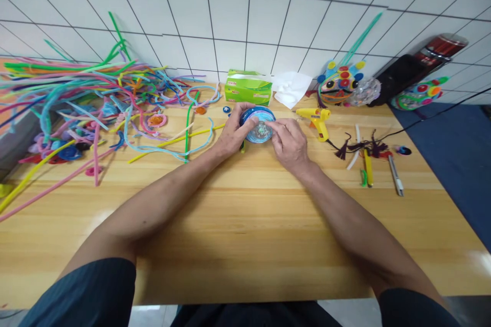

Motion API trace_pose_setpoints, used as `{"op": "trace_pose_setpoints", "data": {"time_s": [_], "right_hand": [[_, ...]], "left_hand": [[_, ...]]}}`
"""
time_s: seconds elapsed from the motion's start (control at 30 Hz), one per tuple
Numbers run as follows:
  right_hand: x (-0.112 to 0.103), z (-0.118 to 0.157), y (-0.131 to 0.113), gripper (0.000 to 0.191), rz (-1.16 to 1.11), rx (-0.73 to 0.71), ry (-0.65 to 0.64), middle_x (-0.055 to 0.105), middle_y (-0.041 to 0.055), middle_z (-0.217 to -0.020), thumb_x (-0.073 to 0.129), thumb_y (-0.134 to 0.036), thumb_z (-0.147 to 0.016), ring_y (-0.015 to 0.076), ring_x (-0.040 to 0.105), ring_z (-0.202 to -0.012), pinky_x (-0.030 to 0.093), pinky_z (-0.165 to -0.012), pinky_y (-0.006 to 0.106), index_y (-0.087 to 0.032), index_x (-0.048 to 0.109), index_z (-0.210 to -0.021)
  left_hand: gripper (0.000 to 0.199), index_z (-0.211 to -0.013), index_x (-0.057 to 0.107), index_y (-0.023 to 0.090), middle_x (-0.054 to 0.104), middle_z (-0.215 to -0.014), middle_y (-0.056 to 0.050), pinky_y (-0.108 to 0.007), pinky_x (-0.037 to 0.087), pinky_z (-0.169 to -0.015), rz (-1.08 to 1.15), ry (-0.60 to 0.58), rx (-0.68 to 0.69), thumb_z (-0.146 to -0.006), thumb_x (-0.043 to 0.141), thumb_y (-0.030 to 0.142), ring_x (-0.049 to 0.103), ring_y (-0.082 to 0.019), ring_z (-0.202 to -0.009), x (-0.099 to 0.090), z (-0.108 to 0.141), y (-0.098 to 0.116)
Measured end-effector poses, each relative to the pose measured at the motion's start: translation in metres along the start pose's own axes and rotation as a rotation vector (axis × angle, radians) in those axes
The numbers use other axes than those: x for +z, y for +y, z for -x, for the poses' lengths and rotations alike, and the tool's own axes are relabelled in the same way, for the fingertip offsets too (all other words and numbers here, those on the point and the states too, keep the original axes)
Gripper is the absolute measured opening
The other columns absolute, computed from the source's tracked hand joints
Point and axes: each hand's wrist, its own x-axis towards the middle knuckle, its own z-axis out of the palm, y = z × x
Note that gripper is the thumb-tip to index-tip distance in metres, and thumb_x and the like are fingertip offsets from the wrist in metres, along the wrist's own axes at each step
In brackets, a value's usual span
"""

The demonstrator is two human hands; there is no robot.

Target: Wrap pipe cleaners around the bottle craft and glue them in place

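Near the middle of the table, my left hand (233,134) grips a round clear plastic piece wound with blue pipe cleaners (258,132). Its thumb lies across the face, and the fingers go behind the left rim. The rings run from dark blue at the top to light blue, around a clear, shiny centre. My right hand (290,144) is closed at the right rim, with the thumb and index finger pressed on the outer blue strand. The fingertips partly hide this contact. Below the piece, a small yellow and dark object (242,147) peeks out by my left hand.
Left lies a big tangle of coloured pipe cleaners (95,87). Behind my hands stand a green tissue pack (247,88) and a white tissue (291,88). To the right are a yellow glue gun (316,121), a cutter knife (396,176), decorated figures (339,84) and a red-black flask (422,69).
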Motion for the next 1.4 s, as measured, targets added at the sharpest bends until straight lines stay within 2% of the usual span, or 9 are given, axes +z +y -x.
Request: {"op": "trace_pose_setpoints", "data": {"time_s": [0.1,0.27,0.43,0.7,0.9,1.0,1.17,1.4], "right_hand": [[0.0,0.0,-0.001,0.044,0.029,-0.015,0.017,0.085,0.0127,-0.123,0.059,-0.012,-0.117,0.0291,0.082,-0.115,0.072,-0.103,0.046,-0.028,0.086,-0.148],[0.0,-0.001,0.001,0.05,0.017,0.027,-0.059,0.083,0.0112,-0.13,0.058,-0.013,-0.117,0.0275,0.081,-0.119,0.073,-0.104,0.044,-0.031,0.082,-0.157],[-0.002,-0.003,0.003,0.05,0.039,0.011,-0.041,0.082,0.0068,-0.121,0.056,-0.009,-0.116,0.0244,0.08,-0.11,0.07,-0.098,0.037,-0.033,0.084,-0.149],[-0.006,-0.004,0.0,0.046,0.062,0.063,-0.097,0.08,0.0055,-0.117,0.06,-0.011,-0.113,0.0245,0.077,-0.107,0.067,-0.095,0.037,-0.033,0.085,-0.144],[-0.007,-0.005,0.0,0.051,0.077,-0.038,-0.035,0.078,0.0064,-0.117,0.058,-0.004,-0.111,0.0237,0.077,-0.106,0.066,-0.092,0.036,-0.031,0.084,-0.146],[-0.007,-0.005,0.0,0.053,0.077,-0.057,-0.045,0.078,0.0071,-0.118,0.058,-0.003,-0.11,0.0239,0.077,-0.106,0.066,-0.093,0.036,-0.03,0.084,-0.148],[-0.01,-0.006,0.001,0.052,0.106,0.012,-0.101,0.079,0.0063,-0.118,0.059,-0.004,-0.109,0.0237,0.075,-0.106,0.066,-0.094,0.036,-0.031,0.086,-0.144],[-0.012,-0.009,0.001,0.038,0.079,0.089,-0.1,0.08,0.0063,-0.114,0.06,-0.018,-0.118,0.0248,0.075,-0.101,0.063,-0.084,0.037,-0.034,0.09,-0.134]], "left_hand": [[0.072,-0.146,0.068,0.03,0.08,-0.149,-0.011,-0.049,0.062,-0.126,-0.014,-0.003,0.01,-0.109,0.078,0.09,0.077,-0.032,-0.14,-0.001,0.0,-0.001],[0.07,-0.147,0.066,0.029,0.08,-0.151,-0.012,-0.049,0.063,-0.127,-0.052,-0.019,0.018,-0.11,0.076,0.089,0.077,-0.033,-0.144,-0.002,-0.001,-0.001],[0.071,-0.147,0.066,0.028,0.08,-0.152,-0.012,-0.049,0.062,-0.128,-0.052,-0.026,0.024,-0.11,0.076,0.088,0.077,-0.033,-0.143,-0.001,-0.001,0.003],[0.075,-0.148,0.068,0.027,0.079,-0.152,-0.012,-0.051,0.061,-0.128,-0.028,-0.017,-0.007,-0.107,0.078,0.09,0.076,-0.034,-0.143,0.001,-0.001,0.004],[0.077,-0.147,0.069,0.027,0.078,-0.151,-0.012,-0.052,0.059,-0.128,-0.023,-0.007,-0.008,-0.107,0.078,0.091,0.076,-0.034,-0.142,0.002,0.0,0.003],[0.077,-0.147,0.069,0.027,0.078,-0.151,-0.013,-0.052,0.059,-0.129,-0.007,-0.008,-0.011,-0.106,0.079,0.092,0.075,-0.035,-0.143,0.002,-0.001,0.003],[0.078,-0.146,0.068,0.027,0.079,-0.152,-0.013,-0.052,0.06,-0.13,-0.001,-0.015,-0.004,-0.106,0.079,0.092,0.076,-0.035,-0.145,0.002,-0.002,0.003],[0.076,-0.147,0.069,0.028,0.078,-0.152,-0.012,-0.051,0.059,-0.13,-0.038,-0.023,-0.001,-0.105,0.078,0.091,0.075,-0.034,-0.144,0.002,-0.001,0.004]]}}
